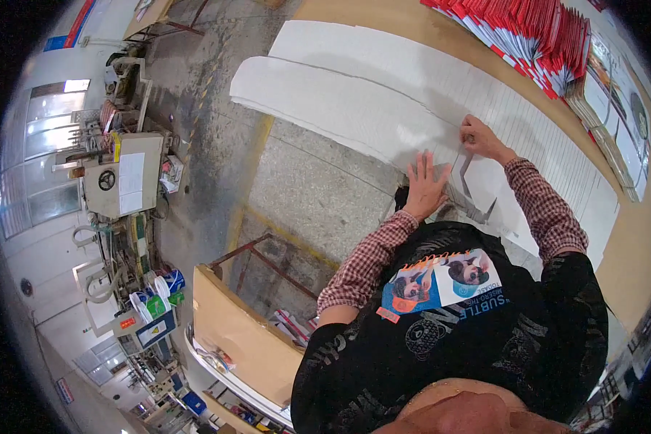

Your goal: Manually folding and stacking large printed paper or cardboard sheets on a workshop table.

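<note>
"White paper, surely: where does it lie relative to the fingers?"

"Beneath and around them. A long, overlapping run of white paper sheets (318,98) stretches leftward from the left hand (428,189), and a second, finely layered white paper row (550,148) spreads beyond and to the right of the right hand (483,139)."

"How are the left fingers set?"

"Straight and fanned wide apart, palm down, their tips over the near edge of the sheets. They grasp nothing that I can see."

"And the right?"

"Farther out and to the right of the left fingertips, curled in tightly toward the palm, against the paper. Something dark shows at the curl, but I cannot tell whether it is a held thing or shadow. A notched, dark gap in the white lies just on the near side of those fingers."

"Anything past them?"

"Beyond the right fingers, toward the far right, a fanned bundle of red-and-white folded paper (521,36); near that, a stack of glossy printed sheets (633,123). Both rest on a flat brown tabletop (629,242). Left of the left fingers, below the paper's edge, shows grey concrete floor (318,170)."
</note>
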A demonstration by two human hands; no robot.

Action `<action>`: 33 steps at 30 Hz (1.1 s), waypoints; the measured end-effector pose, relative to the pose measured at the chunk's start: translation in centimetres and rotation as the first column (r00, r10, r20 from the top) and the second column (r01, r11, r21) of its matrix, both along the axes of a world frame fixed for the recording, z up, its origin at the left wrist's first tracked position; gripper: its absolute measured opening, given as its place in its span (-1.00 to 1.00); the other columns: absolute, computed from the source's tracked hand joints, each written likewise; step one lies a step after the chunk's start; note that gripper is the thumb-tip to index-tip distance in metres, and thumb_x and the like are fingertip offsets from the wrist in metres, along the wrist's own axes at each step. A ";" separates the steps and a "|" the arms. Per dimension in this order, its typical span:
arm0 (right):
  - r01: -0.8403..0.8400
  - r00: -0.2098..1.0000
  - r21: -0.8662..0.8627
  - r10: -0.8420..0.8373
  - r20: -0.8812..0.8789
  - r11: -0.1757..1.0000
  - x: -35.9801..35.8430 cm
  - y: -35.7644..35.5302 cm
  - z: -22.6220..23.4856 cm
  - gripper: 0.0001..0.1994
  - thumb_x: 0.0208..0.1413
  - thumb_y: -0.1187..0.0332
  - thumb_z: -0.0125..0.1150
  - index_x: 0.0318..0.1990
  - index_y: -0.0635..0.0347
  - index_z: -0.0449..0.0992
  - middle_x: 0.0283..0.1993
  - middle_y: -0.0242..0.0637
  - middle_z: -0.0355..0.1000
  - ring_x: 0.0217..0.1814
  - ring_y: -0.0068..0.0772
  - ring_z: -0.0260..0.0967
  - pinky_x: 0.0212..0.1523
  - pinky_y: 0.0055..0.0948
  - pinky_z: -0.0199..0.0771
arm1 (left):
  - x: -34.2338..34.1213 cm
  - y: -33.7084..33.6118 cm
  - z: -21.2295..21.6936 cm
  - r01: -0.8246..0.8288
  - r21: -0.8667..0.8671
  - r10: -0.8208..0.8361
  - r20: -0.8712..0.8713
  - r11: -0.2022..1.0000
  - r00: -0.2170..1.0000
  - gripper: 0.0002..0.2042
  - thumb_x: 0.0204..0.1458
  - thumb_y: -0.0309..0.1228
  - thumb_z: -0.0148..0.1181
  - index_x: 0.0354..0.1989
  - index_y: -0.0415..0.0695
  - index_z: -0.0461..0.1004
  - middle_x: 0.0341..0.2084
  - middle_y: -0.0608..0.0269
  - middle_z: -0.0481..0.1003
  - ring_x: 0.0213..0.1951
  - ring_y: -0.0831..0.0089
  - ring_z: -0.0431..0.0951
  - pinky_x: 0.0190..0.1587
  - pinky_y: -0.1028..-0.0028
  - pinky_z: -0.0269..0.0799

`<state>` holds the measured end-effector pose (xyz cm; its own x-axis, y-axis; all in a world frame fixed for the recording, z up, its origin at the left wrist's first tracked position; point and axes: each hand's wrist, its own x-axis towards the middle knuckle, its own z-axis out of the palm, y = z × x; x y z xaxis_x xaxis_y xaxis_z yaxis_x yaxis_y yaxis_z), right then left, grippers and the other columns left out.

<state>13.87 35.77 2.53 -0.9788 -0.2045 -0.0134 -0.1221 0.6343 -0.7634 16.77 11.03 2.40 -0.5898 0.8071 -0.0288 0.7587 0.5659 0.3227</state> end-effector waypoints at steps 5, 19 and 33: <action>0.004 0.999 -0.053 -0.001 0.049 0.999 0.4 0.1 0.4 -0.89 -0.30 0.56 0.09 -0.52 0.28 0.33 -0.38 -0.24 0.14 -0.30 -0.31 0.20 -0.33 -0.46 0.29 | 0.0 0.1 0.3 0.006 -0.004 -0.006 0.016 1.000 1.000 -0.17 -0.24 -0.09 0.26 0.24 0.11 -0.05 0.21 -0.32 -0.28 0.22 -0.30 -0.26 0.09 -0.22 -0.17; 0.025 0.998 -0.040 -0.027 -0.050 0.999 0.7 -0.8 -0.1 -0.86 -0.36 0.55 0.14 -0.53 0.23 0.35 -0.32 -0.23 0.17 -0.22 -0.21 0.16 -0.20 -0.36 0.23 | 0.0 0.0 0.1 0.000 -0.022 0.001 0.020 1.000 1.000 -0.19 -0.24 -0.10 0.25 0.24 0.09 -0.02 0.21 -0.33 -0.30 0.23 -0.29 -0.28 0.10 -0.22 -0.19; 0.103 0.987 0.126 -0.085 -0.136 0.987 4.5 1.2 2.4 -0.80 -0.28 0.53 0.17 -0.39 0.12 0.44 0.03 -0.15 0.17 0.13 -0.12 0.09 0.07 -0.25 0.16 | 1.5 0.6 0.4 0.009 0.149 -0.021 0.082 0.989 0.996 -0.28 -0.13 -0.09 0.16 0.22 0.00 0.01 0.26 -0.06 -0.22 0.27 -0.08 -0.28 0.15 -0.15 -0.28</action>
